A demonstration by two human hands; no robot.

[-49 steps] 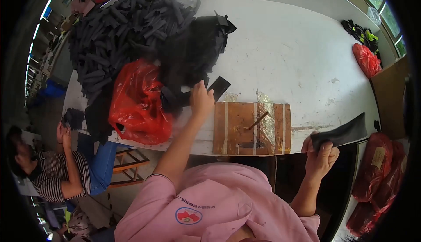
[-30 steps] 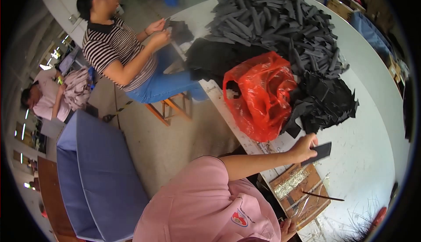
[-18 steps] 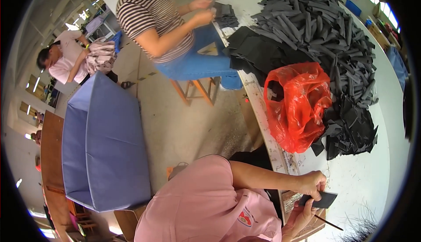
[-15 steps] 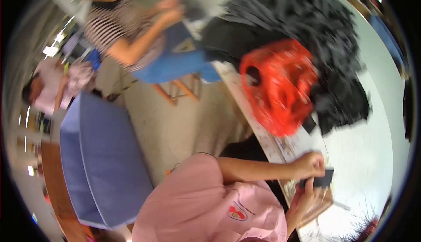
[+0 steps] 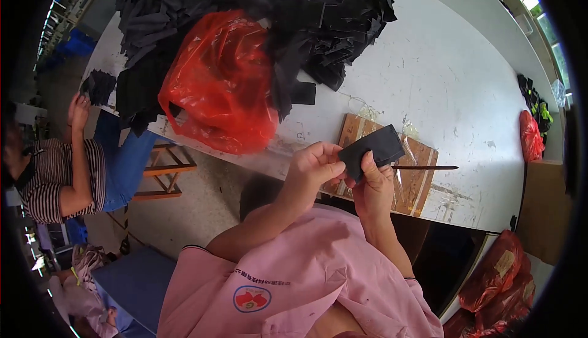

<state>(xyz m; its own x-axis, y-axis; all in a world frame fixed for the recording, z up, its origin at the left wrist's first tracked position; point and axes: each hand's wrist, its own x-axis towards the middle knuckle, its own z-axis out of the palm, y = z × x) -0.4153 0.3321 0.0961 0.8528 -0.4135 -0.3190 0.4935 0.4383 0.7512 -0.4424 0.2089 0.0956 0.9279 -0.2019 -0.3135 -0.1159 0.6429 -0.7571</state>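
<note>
- While you look down at the white table (image 5: 441,74), a big red plastic bag (image 5: 217,83) sits at its near-left edge, crumpled and glossy, touching a heap of black strips (image 5: 245,7) that fills the far-left part of the tabletop.
- At the far right of the table lies a smaller red bag (image 5: 530,136), with a dark bundle showing green (image 5: 533,100) just beyond it.
- Below the table's right end, more red bags (image 5: 497,272) with a pale label patch rest near the floor.
- Your left hand (image 5: 312,167) is closed on the near-left edge of a flat black rectangular piece (image 5: 371,149), thumb and fingers pinching it.
- Your right hand (image 5: 372,186) grips the same piece from below, thumb pressed up on its face.
- You hold the piece tilted, just above a wooden board (image 5: 416,175) partly covered with clear film at the table's near edge.
- A thin dark stick (image 5: 429,167) lies across that board, just beside your right hand.
- Both forearms rise from your pink shirt (image 5: 294,283), elbows bent, hands close together.
- To your left, another person in a striped top (image 5: 52,175) holds black pieces.
</note>
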